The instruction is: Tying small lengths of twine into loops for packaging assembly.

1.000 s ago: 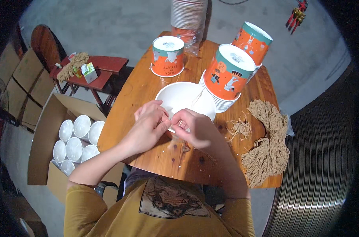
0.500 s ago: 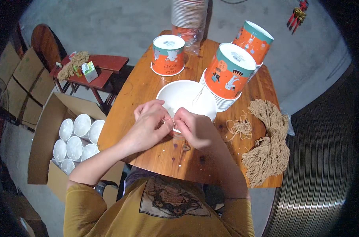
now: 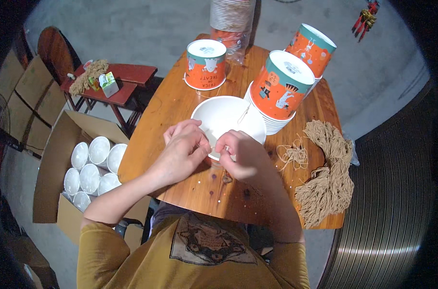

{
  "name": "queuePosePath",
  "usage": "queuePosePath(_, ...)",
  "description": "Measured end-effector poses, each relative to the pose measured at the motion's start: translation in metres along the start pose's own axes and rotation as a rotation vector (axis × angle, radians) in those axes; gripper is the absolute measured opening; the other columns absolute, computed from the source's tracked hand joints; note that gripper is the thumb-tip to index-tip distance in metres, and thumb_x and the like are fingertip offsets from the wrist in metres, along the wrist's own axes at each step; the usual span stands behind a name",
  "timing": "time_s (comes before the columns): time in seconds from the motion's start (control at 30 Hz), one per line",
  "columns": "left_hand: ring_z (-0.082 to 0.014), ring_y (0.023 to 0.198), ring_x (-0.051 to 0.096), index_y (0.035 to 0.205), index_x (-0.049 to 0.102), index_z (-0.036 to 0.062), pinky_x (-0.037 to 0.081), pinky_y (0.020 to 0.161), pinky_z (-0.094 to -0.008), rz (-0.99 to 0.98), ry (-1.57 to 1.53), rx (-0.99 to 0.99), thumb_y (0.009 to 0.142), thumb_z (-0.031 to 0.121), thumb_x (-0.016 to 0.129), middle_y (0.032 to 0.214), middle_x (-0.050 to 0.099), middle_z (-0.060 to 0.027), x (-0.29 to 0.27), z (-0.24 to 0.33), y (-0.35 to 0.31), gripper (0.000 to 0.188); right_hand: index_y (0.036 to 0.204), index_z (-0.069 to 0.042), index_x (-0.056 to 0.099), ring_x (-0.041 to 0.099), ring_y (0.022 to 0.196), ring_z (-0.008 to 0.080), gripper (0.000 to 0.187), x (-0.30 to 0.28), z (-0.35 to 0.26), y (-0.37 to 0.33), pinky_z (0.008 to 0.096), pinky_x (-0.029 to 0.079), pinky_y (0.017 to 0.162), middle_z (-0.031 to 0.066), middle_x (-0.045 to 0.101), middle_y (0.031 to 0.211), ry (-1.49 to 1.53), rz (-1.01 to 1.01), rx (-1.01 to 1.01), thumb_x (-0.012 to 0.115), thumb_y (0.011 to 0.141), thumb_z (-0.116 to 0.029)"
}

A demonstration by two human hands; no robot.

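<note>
Right hand (image 3: 244, 153) has eased off my left hand (image 3: 184, 150) | both curled at near rim of the bucket (image 3: 223, 113); whether either pinches anything, I can't tell | bucket mouth-up, just beyond both equally, back from the bench's (image 3: 154, 127) front edge

A green-and-white carton (image 3: 110, 86) sits on a red surface (image 3: 126, 92); at right are a red-and-gold ornament (image 3: 366, 20) and a dark ribbed panel (image 3: 397, 173).
</note>
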State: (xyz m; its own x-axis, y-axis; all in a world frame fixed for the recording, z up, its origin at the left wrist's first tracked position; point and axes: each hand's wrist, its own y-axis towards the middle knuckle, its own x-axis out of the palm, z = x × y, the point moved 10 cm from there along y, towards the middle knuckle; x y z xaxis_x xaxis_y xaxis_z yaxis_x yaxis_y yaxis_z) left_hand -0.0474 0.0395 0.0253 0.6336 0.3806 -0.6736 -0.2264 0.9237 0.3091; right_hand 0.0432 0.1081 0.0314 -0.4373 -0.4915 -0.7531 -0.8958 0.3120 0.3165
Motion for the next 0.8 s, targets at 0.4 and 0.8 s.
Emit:
queuePosePath(0.4,-0.0304,0.127,0.04,0.082,0.058,0.0048,0.02,0.106,-0.0445,-0.027,0.006,0.009,0.087,0.018,0.06,0.106,0.057,-0.0139,0.0,0.0,0.0,0.015,0.088,-0.005,0.056,0.059,0.076,0.0333,0.013,-0.001,-0.006,0.005,0.0421,0.047,0.065,0.0143,0.058,0.08,0.064,0.028,0.008,0.062,0.079,-0.011)
queuePosePath(0.8,-0.0294,0.127,0.04,0.086,0.061,0.0059,0.021,0.105,-0.0432,-0.036,-0.005,0.019,0.089,0.019,0.059,0.107,0.056,-0.0123,0.003,-0.005,-0.002,0.014,0.093,-0.006,0.054,0.058,0.078,0.0318,0.015,-0.01,-0.008,0.001,0.0418,0.047,0.067,0.0139,0.057,0.085,0.094,0.158,-0.06,0.06,0.079,-0.004)
